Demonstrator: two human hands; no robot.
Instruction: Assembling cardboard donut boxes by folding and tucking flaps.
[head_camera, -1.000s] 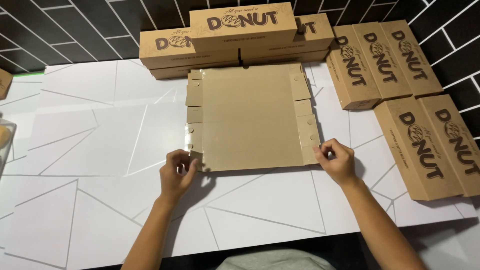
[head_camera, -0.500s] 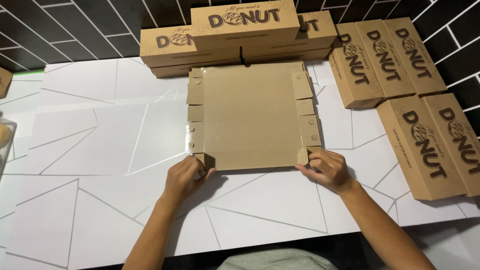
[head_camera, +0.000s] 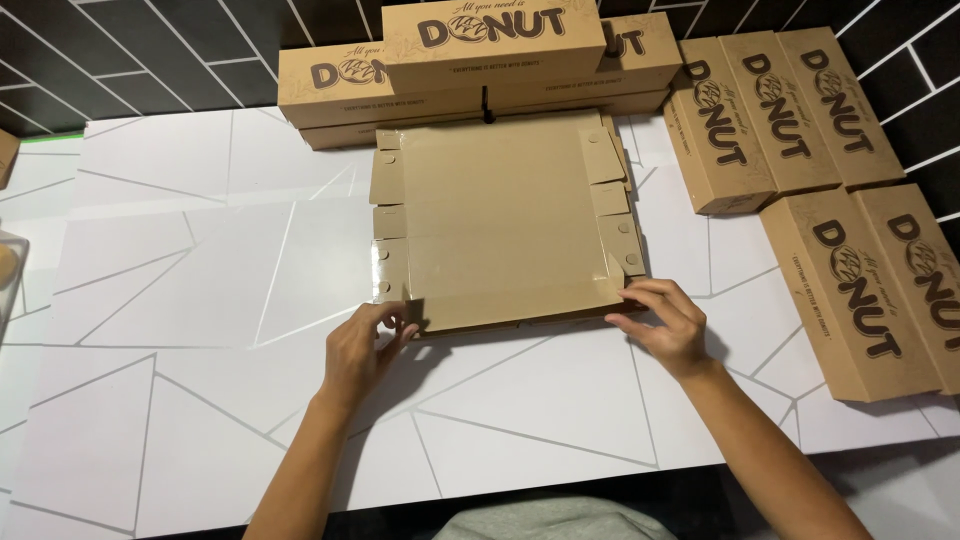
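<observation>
Flat cardboard box blank, brown and unfolded, lies at the middle of a white table with thin grey lines, its near edge lifted slightly off the surface. Behind the blank stand stacked brown closed boxes, and to the right of the blank lie five more long closed boxes side by side. At the blank's near left corner the left hand pinches the raised flap with fingers together, while at its near right corner the right hand grips the edge, fingers curled onto the cardboard.
</observation>
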